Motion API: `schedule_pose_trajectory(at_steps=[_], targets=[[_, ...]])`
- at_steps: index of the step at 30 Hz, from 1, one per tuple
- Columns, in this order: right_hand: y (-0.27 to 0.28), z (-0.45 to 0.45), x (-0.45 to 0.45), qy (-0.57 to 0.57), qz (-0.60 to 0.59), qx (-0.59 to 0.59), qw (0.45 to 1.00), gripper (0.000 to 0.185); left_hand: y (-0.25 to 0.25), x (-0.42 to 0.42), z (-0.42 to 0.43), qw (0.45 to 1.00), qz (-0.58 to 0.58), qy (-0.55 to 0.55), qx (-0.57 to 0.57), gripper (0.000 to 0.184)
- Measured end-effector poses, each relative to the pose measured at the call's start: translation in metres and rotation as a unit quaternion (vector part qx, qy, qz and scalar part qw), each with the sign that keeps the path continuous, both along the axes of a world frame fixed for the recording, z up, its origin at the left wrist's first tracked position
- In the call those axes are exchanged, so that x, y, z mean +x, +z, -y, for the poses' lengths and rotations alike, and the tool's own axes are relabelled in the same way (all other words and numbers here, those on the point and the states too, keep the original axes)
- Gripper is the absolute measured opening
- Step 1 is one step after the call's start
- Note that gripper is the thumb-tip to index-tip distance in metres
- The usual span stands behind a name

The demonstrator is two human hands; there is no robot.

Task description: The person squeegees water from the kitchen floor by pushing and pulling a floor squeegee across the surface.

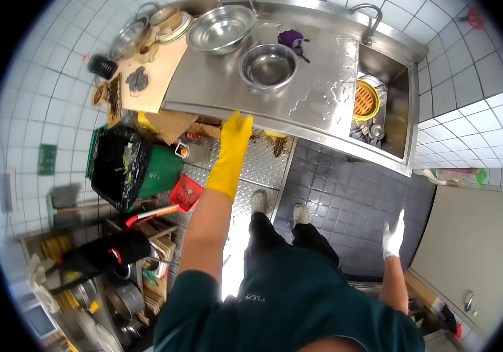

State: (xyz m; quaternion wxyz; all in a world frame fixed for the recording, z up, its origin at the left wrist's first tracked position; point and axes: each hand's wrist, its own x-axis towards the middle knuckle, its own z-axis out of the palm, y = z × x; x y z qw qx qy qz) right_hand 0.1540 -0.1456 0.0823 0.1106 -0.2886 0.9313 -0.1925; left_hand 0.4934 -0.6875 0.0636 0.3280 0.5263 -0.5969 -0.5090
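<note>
My left hand (235,130), in a long yellow rubber glove, is at the front edge of the steel counter (322,70). Its fingers look curled in, and I see nothing in them. On the counter beyond it stands a steel bowl (268,67), with a larger steel basin (221,29) behind to the left. A purple cloth-like bundle (291,39) lies beside the bowl. Out to the right, my right hand (393,237) wears a white glove. Its fingers are stretched out over the dark floor tiles, away from any object.
At right, the sink (401,111) holds a yellow-rimmed basket (366,101) under a tap (370,26). A green bin (160,167) with a black liner, a red dustpan (186,193) and a crowded shelf (107,299) stand at left. Water wets the counter.
</note>
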Motion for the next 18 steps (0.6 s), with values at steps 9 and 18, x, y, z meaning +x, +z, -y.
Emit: schedule_pose_trajectory(at_steps=[9,18], targets=[[-0.007,-0.15,0.145,-0.375,0.042,0.071,0.924,0.071,-0.012,-0.104,0.163,0.928,-0.164,0.023,0.335,0.037],[-0.015,-0.193,0.355,-0.516,0.141,0.248,0.808,0.077,0.094,0.004,0.269,0.922,0.191,-0.233,-0.241,0.045]])
